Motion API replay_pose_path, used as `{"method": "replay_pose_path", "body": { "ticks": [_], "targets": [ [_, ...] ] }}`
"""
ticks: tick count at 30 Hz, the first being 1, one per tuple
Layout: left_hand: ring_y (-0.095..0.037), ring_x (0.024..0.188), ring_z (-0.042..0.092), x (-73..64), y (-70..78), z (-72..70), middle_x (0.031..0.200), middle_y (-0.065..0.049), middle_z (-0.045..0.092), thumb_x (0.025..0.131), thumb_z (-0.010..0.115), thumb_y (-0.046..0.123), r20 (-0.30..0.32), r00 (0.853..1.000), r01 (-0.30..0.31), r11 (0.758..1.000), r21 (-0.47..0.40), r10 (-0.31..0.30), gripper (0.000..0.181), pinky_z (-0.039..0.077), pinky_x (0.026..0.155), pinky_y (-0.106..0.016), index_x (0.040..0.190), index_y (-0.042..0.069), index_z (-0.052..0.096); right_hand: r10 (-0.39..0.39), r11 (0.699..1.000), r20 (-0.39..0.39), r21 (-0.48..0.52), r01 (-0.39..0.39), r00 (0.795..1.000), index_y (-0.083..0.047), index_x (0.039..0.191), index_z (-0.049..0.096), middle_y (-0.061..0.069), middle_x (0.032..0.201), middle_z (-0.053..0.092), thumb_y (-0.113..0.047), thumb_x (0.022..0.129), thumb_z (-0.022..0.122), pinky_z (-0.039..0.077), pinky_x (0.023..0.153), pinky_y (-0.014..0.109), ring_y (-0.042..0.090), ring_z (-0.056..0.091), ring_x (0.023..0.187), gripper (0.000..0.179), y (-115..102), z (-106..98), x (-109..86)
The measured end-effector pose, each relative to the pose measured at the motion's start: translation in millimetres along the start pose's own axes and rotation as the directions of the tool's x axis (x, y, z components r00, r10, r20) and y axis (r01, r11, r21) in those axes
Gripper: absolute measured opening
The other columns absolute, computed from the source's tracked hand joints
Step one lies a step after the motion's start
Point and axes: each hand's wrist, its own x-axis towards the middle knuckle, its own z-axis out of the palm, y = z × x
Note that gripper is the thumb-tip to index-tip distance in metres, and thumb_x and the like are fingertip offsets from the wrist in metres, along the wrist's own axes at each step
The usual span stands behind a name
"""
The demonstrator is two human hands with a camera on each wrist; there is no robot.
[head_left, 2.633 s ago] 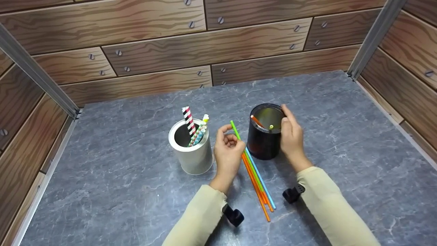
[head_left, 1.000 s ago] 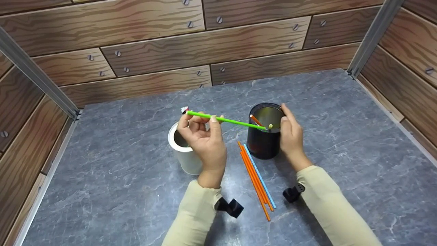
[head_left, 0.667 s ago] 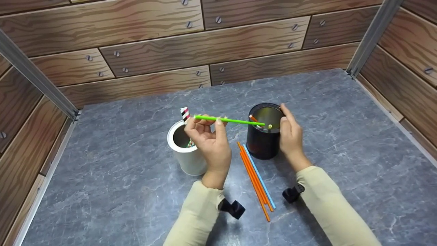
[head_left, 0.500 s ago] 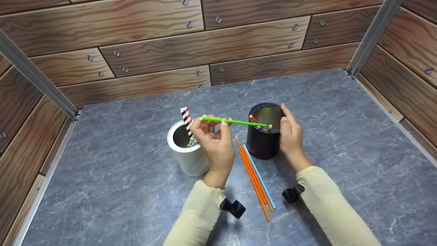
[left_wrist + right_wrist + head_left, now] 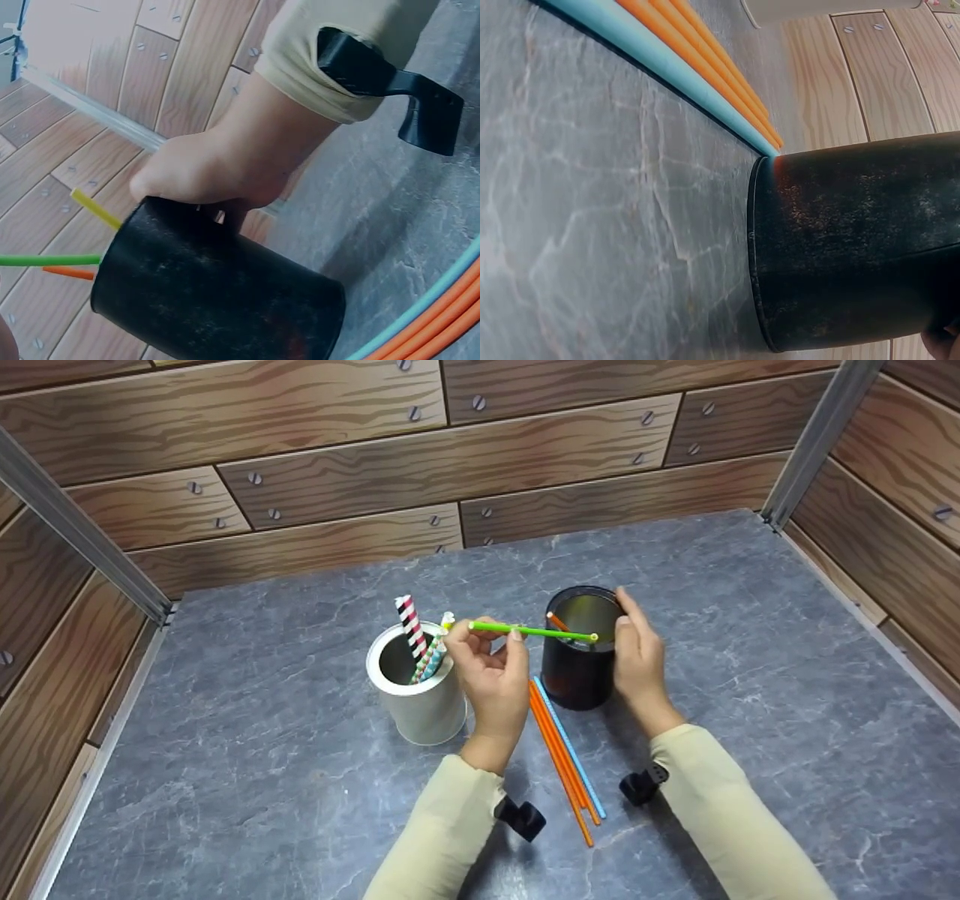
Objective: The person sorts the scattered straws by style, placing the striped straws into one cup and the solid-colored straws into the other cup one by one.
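With only orange and blue straws (image 5: pixel 561 750) left lying, a lifted green straw (image 5: pixel 544 632), pinched in the left hand (image 5: pixel 493 682), is brought to the mouth of the black can (image 5: pixel 577 679), gripped at three o'clock by the right hand (image 5: pixel 643 667).

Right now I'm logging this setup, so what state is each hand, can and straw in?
left hand: pinching the green straw
green straw: nearly level
right hand: holding the black can
black can: upright, open
yellow straw: inside the black can
lone orange straw: inside it too
white can: upright, open
striped straws: leaning inside the white can
loose orange straws: lying on the table
blue straw: lying beside them
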Motion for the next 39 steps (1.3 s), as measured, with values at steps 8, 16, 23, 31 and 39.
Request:
{"method": "replay_pose_path", "body": {
  "ticks": [8,16,23,31,39],
  "targets": [
    [-0.012,0.085,0.056,-6.0,-3.2,-0.4,0.094,-0.021,0.046,0.074,0.051,-0.019,0.023,1.0,0.018,1.0,-0.018,-0.018,0.033,0.055,0.066,-0.026,0.1,-0.005,0.035,0.002,1.0,-0.002,0.003,-0.002,1.0,0.003,0.131,0.048,0.017,0.136,0.047,-0.006,0.094,0.037,0.028,0.11,0.029,0.027,0.04,0.13,0.04,1.1,-0.2,0.3],
    [-0.01,0.086,0.054,-11.0,-3.3,-0.3,0.093,-0.02,0.047,0.075,0.051,-0.019,0.031,0.999,0.039,0.999,0.006,-0.039,0.031,0.054,0.068,-0.024,0.099,-0.005,0.037,-0.002,1.0,-0.004,0.001,0.002,1.0,0.004,0.131,0.049,0.018,0.135,0.048,-0.005,0.093,0.038,0.029,0.11,0.03,0.027,0.041,0.129,0.04,0.9,0.1,0.4],
    [-0.01,0.083,0.057,-14.2,-6.2,-1.2,0.086,-0.018,0.048,0.076,0.054,-0.017,0.04,0.999,0.03,0.999,0.034,-0.031,0.026,0.055,0.069,-0.026,0.094,-0.007,0.039,-0.012,1.0,-0.007,-0.001,0.012,1.0,0.004,0.131,0.049,0.019,0.135,0.048,-0.005,0.093,0.038,0.028,0.11,0.03,0.028,0.041,0.129,0.04,0.5,-0.5,0.3],
    [-0.012,0.084,0.057,-21.2,-11.8,-8.7,0.087,-0.013,0.049,0.078,0.055,-0.013,0.058,0.988,0.138,0.987,0.082,-0.143,0.023,0.055,0.071,-0.027,0.093,-0.006,0.04,-0.03,1.0,-0.007,-0.003,0.03,1.0,0.004,0.13,0.049,0.017,0.135,0.048,-0.005,0.094,0.038,0.028,0.11,0.031,0.027,0.041,0.129,0.039,2.6,0.6,0.8],
    [-0.016,0.08,0.056,-31.1,-16.4,-14.5,0.085,-0.011,0.048,0.076,0.055,-0.013,0.053,0.967,0.238,0.955,0.176,-0.25,0.025,0.055,0.068,-0.027,0.093,-0.002,0.04,-0.019,1.0,-0.009,-0.012,0.019,1.0,0.004,0.13,0.049,0.018,0.135,0.048,-0.006,0.094,0.037,0.029,0.109,0.031,0.027,0.041,0.129,0.04,1.3,0.3,0.9]
  ]
}}
